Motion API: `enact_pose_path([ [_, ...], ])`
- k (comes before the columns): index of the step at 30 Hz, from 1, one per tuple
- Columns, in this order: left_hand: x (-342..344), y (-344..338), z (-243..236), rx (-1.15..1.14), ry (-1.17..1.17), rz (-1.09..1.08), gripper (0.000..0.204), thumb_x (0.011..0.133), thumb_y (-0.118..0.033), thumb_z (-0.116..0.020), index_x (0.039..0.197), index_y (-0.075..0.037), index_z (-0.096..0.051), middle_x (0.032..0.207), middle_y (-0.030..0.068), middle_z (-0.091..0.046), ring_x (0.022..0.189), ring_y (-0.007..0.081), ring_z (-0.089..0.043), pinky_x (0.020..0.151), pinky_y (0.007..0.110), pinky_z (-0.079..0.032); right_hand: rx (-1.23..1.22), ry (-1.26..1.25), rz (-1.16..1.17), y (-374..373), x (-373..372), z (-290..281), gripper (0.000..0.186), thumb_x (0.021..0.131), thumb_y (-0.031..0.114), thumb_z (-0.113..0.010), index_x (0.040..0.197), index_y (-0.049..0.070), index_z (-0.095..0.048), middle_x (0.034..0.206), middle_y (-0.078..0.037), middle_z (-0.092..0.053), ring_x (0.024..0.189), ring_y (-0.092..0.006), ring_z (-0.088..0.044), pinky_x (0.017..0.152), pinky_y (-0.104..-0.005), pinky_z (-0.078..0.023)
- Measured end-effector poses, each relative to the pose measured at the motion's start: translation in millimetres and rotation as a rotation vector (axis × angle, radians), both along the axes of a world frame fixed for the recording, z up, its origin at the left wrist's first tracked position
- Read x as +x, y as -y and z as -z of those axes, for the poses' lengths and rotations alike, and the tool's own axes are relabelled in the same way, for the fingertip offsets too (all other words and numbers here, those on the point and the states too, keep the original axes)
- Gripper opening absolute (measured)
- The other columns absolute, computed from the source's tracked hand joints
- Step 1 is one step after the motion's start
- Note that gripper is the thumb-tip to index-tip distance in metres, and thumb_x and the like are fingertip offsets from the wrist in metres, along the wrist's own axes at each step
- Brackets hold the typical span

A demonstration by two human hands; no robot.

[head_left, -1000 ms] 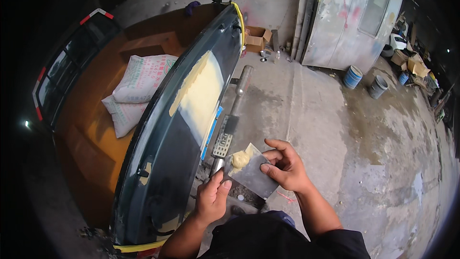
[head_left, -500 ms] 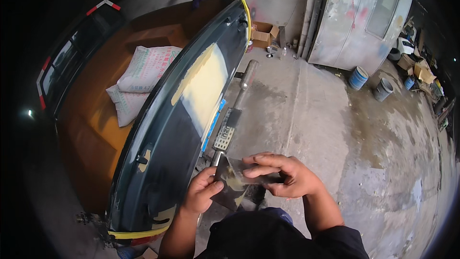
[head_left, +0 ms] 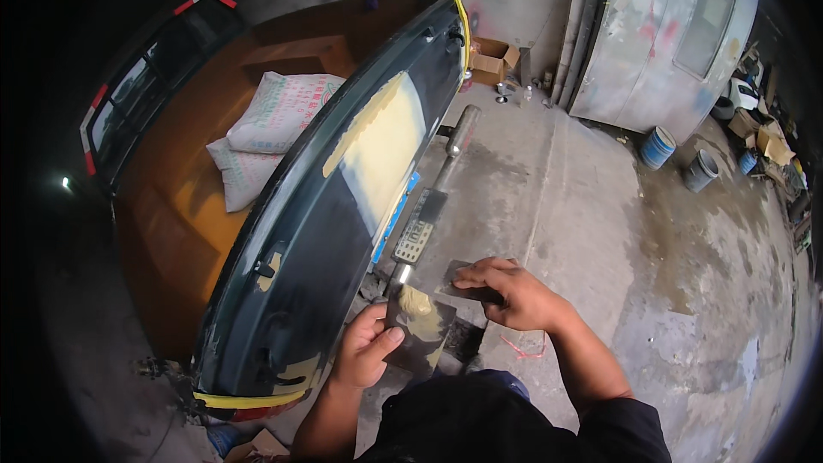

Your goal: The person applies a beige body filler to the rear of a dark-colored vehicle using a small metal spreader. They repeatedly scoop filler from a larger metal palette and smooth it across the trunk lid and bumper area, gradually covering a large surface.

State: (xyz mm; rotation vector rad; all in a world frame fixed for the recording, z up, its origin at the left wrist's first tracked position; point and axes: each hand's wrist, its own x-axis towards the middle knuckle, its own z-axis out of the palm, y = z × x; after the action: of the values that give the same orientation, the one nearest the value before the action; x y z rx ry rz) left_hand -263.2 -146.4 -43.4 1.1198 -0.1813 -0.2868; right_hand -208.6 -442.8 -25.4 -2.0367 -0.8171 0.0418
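Note:
My left hand (head_left: pixel 367 346) grips a dark square putty board (head_left: pixel 426 346) with a lump of cream putty (head_left: pixel 415 300) on it. Just above and right of the board, my right hand (head_left: pixel 514 296) holds a thin dark metal spreader (head_left: pixel 453 280). Left of both hands stands the dark green tailgate (head_left: pixel 300 301) of a pickup. A broad cream filler patch (head_left: pixel 377 149) covers its upper part, and a smaller scraped cream spot sits near a fitting lower down. Beyond my hands runs a metal bumper bar (head_left: pixel 460 136) with a perforated step plate (head_left: pixel 415 242).
The rusty orange truck bed (head_left: pixel 177 240) holds two white sacks (head_left: pixel 279 106). A cardboard box (head_left: pixel 490 61) stands by the back wall. A blue bucket (head_left: pixel 657 147), a grey bucket (head_left: pixel 699 173), a paint-spattered door (head_left: pixel 651 43) and piled boxes (head_left: pixel 771 141) are at the right.
My right hand has drawn the spreader off the board, up and to the right; the two plates are now apart, with the putty lump showing. The view has shifted slightly.

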Motion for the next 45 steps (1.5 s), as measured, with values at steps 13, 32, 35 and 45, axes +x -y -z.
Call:
enact_pose_path([
  [13,0.9,19.5,-3.6,0.192,0.021,-0.320,0.043,0.104,-0.002,-0.056,0.144,0.006,-0.045,0.115,0.0138,-0.072,0.102,0.0119,-0.065,0.092,0.027,-0.050,-0.105,0.539,0.123,-50.1,-1.3,-15.2,0.050,0.080,0.002,-0.072,0.129,0.010,-0.069,0.133,0.002,-0.070,0.125,-0.0253,-0.060,0.090,-0.0504,-0.041],
  [32,61.8,-59.0,80.5,0.170,0.038,-0.797,0.036,0.101,-0.005,-0.060,0.134,0.007,-0.053,0.122,0.0146,-0.070,0.109,0.0168,-0.065,0.101,0.031,-0.048,0.556,-0.660,-0.082,-42.0,141.6,63.8,0.070,0.088,-0.016,-0.057,0.153,0.005,-0.042,0.158,-0.008,-0.050,0.133,-0.0118,-0.052,0.096,-0.0256,-0.043],
  [35,63.6,-52.5,91.6,0.056,-0.044,-0.884,0.035,0.099,-0.002,-0.060,0.132,0.007,-0.055,0.121,0.0140,-0.070,0.109,0.0176,-0.066,0.101,0.032,-0.049,0.465,-0.563,-0.136,-55.0,182.8,62.2,0.068,0.086,-0.015,-0.058,0.150,0.005,-0.047,0.153,-0.009,-0.054,0.130,-0.0176,-0.055,0.105,-0.0312,-0.043],
  [45,64.6,-35.9,176.2,0.194,0.073,-1.125,0.024,0.097,-0.003,-0.065,0.120,0.004,-0.061,0.115,0.0094,-0.071,0.101,0.0111,-0.064,0.091,0.024,-0.046,-0.028,0.187,-0.209,-93.8,268.7,74.7,0.067,0.076,-0.006,-0.065,0.141,0.007,-0.059,0.142,-0.009,-0.062,0.133,-0.0337,-0.053,0.105,-0.0479,-0.041],
])
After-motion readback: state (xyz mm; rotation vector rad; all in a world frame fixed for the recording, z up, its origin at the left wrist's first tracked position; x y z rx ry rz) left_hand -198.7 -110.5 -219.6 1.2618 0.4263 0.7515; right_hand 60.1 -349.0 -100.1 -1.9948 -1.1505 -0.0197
